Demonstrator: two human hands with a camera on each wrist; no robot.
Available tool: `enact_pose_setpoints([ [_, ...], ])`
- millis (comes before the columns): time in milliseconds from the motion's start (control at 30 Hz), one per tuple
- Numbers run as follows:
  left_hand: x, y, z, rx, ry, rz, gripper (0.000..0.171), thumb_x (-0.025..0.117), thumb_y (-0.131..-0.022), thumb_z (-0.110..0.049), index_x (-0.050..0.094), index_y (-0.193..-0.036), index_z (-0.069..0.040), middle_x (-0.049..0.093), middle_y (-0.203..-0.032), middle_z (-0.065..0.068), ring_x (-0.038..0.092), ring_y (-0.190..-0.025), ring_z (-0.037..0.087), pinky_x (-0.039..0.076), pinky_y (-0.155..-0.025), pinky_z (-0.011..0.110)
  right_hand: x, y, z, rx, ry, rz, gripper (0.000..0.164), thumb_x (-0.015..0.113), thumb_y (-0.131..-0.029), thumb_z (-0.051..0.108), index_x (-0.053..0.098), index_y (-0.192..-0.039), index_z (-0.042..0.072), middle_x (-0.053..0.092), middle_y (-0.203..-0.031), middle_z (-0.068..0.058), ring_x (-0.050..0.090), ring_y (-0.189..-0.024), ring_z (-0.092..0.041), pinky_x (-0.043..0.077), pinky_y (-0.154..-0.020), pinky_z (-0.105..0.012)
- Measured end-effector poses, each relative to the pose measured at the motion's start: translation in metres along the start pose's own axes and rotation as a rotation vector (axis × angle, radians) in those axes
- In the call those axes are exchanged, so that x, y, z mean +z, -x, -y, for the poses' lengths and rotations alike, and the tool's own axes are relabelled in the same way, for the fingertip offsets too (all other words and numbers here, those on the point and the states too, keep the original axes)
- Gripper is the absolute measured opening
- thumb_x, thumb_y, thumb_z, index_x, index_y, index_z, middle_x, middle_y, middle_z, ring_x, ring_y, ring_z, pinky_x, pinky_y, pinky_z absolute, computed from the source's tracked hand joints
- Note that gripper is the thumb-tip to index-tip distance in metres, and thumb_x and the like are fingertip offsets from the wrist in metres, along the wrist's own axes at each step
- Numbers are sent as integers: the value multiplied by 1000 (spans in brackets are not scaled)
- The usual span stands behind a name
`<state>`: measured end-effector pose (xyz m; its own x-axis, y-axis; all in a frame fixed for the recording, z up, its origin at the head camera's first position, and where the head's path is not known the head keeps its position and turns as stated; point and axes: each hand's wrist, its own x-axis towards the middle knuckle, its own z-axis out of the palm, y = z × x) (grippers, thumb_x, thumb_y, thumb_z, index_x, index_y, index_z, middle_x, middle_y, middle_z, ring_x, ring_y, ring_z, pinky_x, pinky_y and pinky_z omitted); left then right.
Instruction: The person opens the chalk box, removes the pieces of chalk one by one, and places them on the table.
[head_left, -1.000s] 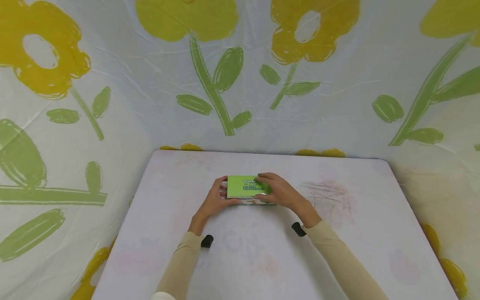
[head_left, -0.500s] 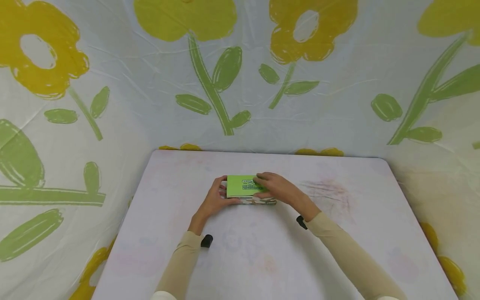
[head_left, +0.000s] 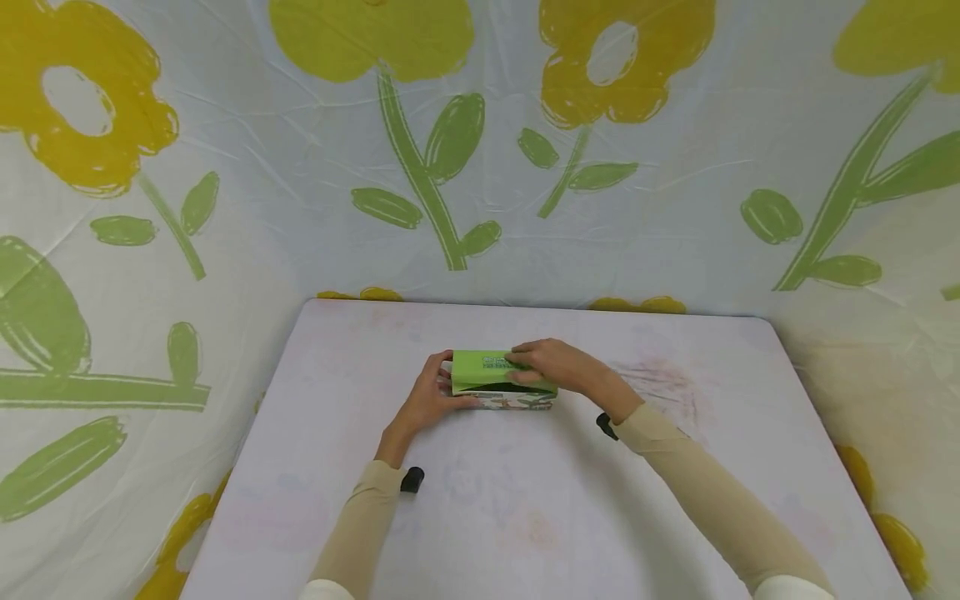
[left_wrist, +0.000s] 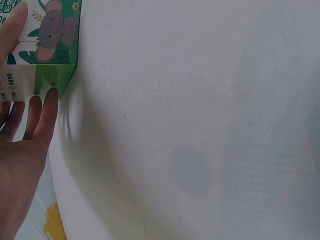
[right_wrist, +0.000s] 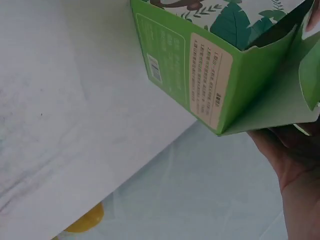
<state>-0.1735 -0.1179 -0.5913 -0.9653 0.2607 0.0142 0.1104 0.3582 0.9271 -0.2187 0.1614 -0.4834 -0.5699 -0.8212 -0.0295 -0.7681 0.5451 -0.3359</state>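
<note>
A small green cardboard box (head_left: 504,402) with animal drawings on its sides stands near the middle of the table in the head view. My left hand (head_left: 426,402) grips its left end, thumb along the front and fingers at the end panel. In the left wrist view an elephant picture on the box (left_wrist: 55,32) shows beside that hand. My right hand (head_left: 564,367) holds the lid (head_left: 472,363), whose front edge is raised from the box. A dark gap shows under it. The right wrist view has the right hand (right_wrist: 302,172) behind the lifted flap; the box's contents are hidden.
The pale table (head_left: 480,517) carries faint coloured stains and reddish scribbles right of the box. Flower-printed cloth (head_left: 315,183) hangs behind it and at both sides. A small black device (head_left: 412,479) sits at the left wrist, another (head_left: 606,426) at the right.
The lid's front edge has risen, opening a gap above the box's front side. My right hand has shifted slightly up and away with the lid. The left hand has stayed nearly still.
</note>
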Motion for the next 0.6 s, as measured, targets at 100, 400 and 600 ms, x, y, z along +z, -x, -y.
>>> enact_pose_setpoints([
  [100, 1, 0, -1, -3, -3, 1, 99, 92, -79, -27, 32, -156, -15, 49, -131, 7, 50, -111, 23, 50, -92, 40, -6, -2, -3, 75, -119, 67, 53, 56, -107, 38, 61, -139, -4, 61, -139, -22, 57, -130, -38, 45, -110, -52],
  [400, -1, 0, -4, -16, 2, -3, 98, 93, -78, -26, 33, -155, -13, 49, -130, 9, 51, -109, 24, 50, -90, 38, -2, 1, -16, 150, -323, -15, 49, 64, -103, 38, 66, -134, 0, 65, -135, -15, 59, -128, -32, 46, -109, -50],
  [600, 1, -2, 0, -27, 4, -1, 100, 93, -77, -27, 32, -155, -12, 51, -126, 10, 53, -106, 24, 51, -88, 36, 5, 15, -31, 170, -401, -194, 31, 51, -109, 13, 64, -133, -2, 68, -129, -18, 63, -122, -33, 51, -103, -50],
])
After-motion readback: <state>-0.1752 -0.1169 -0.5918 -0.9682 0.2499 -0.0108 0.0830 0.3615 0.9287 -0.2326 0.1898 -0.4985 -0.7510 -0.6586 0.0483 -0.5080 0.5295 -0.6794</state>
